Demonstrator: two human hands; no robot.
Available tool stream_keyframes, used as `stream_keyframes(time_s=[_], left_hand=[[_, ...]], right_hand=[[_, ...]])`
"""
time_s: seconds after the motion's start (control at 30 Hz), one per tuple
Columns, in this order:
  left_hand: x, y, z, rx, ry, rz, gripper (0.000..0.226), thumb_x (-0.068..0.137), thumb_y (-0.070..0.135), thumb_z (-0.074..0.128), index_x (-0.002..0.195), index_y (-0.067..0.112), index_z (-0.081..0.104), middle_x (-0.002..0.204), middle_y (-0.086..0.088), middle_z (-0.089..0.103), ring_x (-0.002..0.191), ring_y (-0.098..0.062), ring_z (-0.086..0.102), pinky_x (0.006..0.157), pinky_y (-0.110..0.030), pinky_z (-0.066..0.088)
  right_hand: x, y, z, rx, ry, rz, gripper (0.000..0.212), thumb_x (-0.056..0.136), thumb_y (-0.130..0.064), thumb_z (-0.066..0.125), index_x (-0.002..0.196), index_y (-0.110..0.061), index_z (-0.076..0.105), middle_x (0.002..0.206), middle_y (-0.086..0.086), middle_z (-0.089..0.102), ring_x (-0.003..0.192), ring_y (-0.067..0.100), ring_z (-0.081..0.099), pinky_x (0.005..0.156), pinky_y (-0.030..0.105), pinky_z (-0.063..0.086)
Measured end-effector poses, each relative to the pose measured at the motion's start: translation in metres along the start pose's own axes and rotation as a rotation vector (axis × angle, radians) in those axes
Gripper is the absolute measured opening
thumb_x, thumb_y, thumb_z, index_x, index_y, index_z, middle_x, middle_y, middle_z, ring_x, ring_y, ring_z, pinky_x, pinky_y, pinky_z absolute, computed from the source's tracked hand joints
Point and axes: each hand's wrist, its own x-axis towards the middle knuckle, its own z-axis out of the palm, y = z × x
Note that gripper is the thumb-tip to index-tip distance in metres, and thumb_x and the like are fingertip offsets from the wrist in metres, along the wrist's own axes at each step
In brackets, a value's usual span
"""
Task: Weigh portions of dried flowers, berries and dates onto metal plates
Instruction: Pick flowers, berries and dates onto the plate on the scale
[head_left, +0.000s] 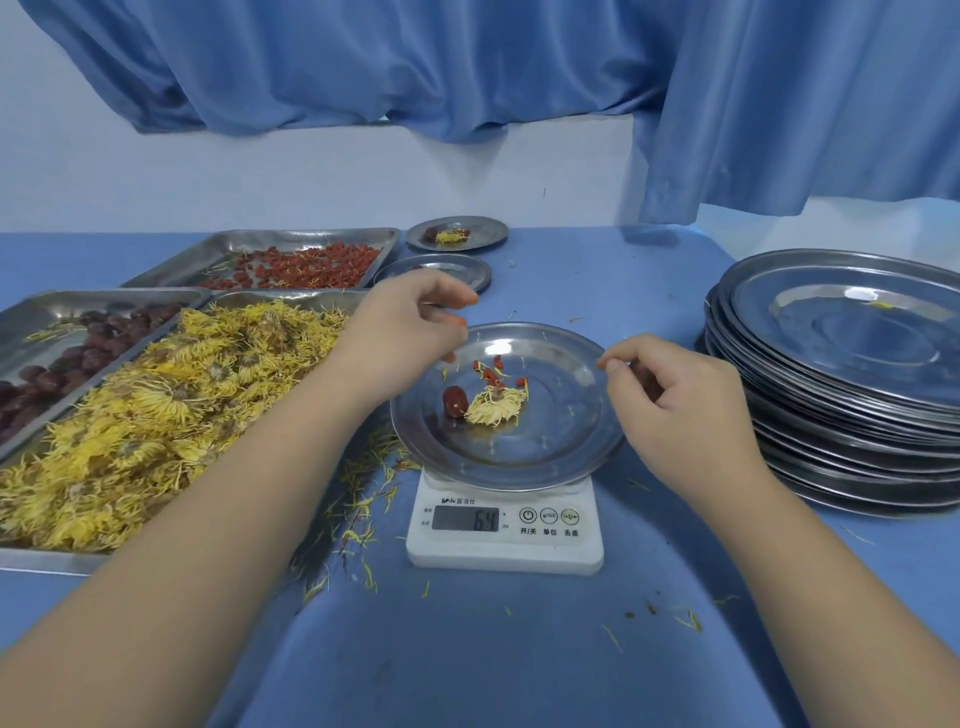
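Scale (504, 525) sits nearest, at the table's front centre, display reading 64, so the figure can be read while loading. The plate (519, 480) rests on it and carries 1 date (454, 401), 1 dried flower (496, 405) and a few berries (491, 370), grouped left of centre.

Left hand (410, 332) hangs over the plate's left rim, fingers loosely curled; whether they hold berries cannot be told. Right hand (675, 400) has thumb and forefinger closed at the right rim, apparently pinching it to steady the plate.

3 supply trays lie within the left hand's reach: flower tray (41, 561), date tray (78, 301), berry tray (291, 236). Stack of plates (857, 364) stands right. 2 filled plates (483, 231) are parked behind, clear of the weighing
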Motion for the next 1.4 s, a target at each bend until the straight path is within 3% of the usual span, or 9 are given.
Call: stream_keyframes(time_s=[0.17, 0.33, 0.47, 0.63, 0.73, 0.93, 1.03, 1.2, 1.4], left_hand=[[0.010, 0.009, 0.009, 0.124, -0.042, 0.011, 0.027, 0.080, 0.019, 0.079, 0.102, 0.028, 0.066, 0.094, 0.004, 0.070, 0.069, -0.008, 0.070, 0.068, -0.016, 0.054], [0.006, 0.004, 0.017, 0.141, -0.056, -0.006, 0.023, 0.089, 0.009, 0.063, 0.100, 0.028, 0.066, 0.105, 0.008, 0.068, 0.065, -0.004, 0.070, 0.079, -0.038, 0.059], [0.005, 0.003, 0.018, 0.164, -0.032, -0.004, 0.026, 0.085, 0.008, 0.066, 0.099, 0.031, 0.066, 0.093, 0.009, 0.070, 0.064, -0.004, 0.068, 0.076, -0.038, 0.060], [0.000, 0.005, 0.018, 0.115, -0.018, 0.017, 0.025, 0.080, 0.028, 0.078, 0.102, 0.030, 0.066, 0.093, 0.007, 0.071, 0.065, -0.006, 0.069, 0.065, -0.021, 0.057], [-0.002, 0.008, 0.015, 0.057, 0.014, 0.015, 0.013, 0.091, 0.026, 0.067, 0.103, 0.023, 0.067, 0.103, 0.006, 0.069, 0.071, -0.007, 0.071, 0.071, -0.030, 0.061], [-0.015, 0.003, -0.002, -0.154, 0.061, -0.051, 0.014, 0.096, 0.022, 0.058, 0.103, 0.020, 0.070, 0.105, 0.005, 0.071, 0.087, -0.008, 0.072, 0.080, -0.033, 0.060], [-0.024, -0.008, -0.008, -0.199, 0.183, -0.100, 0.015, 0.096, 0.025, 0.056, 0.101, 0.027, 0.070, 0.105, 0.008, 0.071, 0.094, -0.007, 0.069, 0.086, -0.032, 0.057], [-0.033, -0.021, -0.009, -0.292, 0.254, -0.207, 0.014, 0.093, 0.022, 0.057, 0.095, 0.029, 0.068, 0.100, 0.007, 0.069, 0.103, -0.016, 0.064, 0.090, -0.037, 0.051], [-0.033, -0.026, -0.010, -0.371, 0.191, -0.261, 0.013, 0.092, 0.027, 0.058, 0.099, 0.028, 0.068, 0.108, 0.008, 0.067, 0.101, -0.013, 0.064, 0.076, -0.031, 0.050]], right_hand=[[0.000, -0.001, -0.001, 0.014, 0.005, -0.002, 0.015, 0.083, -0.022, 0.052, 0.075, -0.020, 0.066, 0.047, -0.009, 0.046, 0.056, 0.010, 0.048, 0.052, 0.013, 0.034], [0.002, -0.001, -0.003, -0.003, 0.021, -0.020, 0.016, 0.083, -0.024, 0.051, 0.076, -0.020, 0.066, 0.049, -0.010, 0.050, 0.059, 0.012, 0.050, 0.054, 0.017, 0.036], [0.002, 0.000, -0.003, -0.008, 0.027, -0.020, 0.017, 0.083, -0.024, 0.051, 0.075, -0.020, 0.065, 0.047, -0.009, 0.049, 0.058, 0.014, 0.049, 0.053, 0.019, 0.037], [0.003, 0.000, -0.002, -0.015, 0.018, -0.010, 0.016, 0.083, -0.024, 0.051, 0.076, -0.022, 0.066, 0.056, -0.007, 0.054, 0.058, 0.012, 0.048, 0.054, 0.018, 0.036], [0.003, 0.001, -0.003, -0.016, 0.015, -0.012, 0.016, 0.083, -0.024, 0.051, 0.076, -0.021, 0.066, 0.062, -0.017, 0.055, 0.057, 0.012, 0.047, 0.054, 0.017, 0.035], [0.002, 0.001, -0.004, -0.027, -0.002, 0.011, 0.015, 0.086, -0.017, 0.056, 0.076, -0.023, 0.066, 0.060, -0.015, 0.055, 0.055, 0.011, 0.047, 0.052, 0.015, 0.035], [0.002, 0.003, -0.002, -0.030, -0.003, 0.062, 0.016, 0.088, -0.022, 0.054, 0.075, -0.024, 0.064, 0.056, -0.016, 0.055, 0.056, 0.007, 0.048, 0.052, 0.013, 0.035], [0.004, 0.008, 0.001, -0.156, -0.034, 0.212, 0.026, 0.089, -0.038, 0.053, 0.071, -0.019, 0.053, 0.059, -0.007, 0.056, 0.058, 0.009, 0.051, 0.056, 0.028, 0.040], [0.004, 0.015, 0.000, -0.195, -0.135, 0.395, 0.015, 0.084, -0.034, 0.056, 0.076, -0.023, 0.050, 0.070, -0.006, 0.060, 0.067, 0.012, 0.055, 0.057, 0.027, 0.040]])
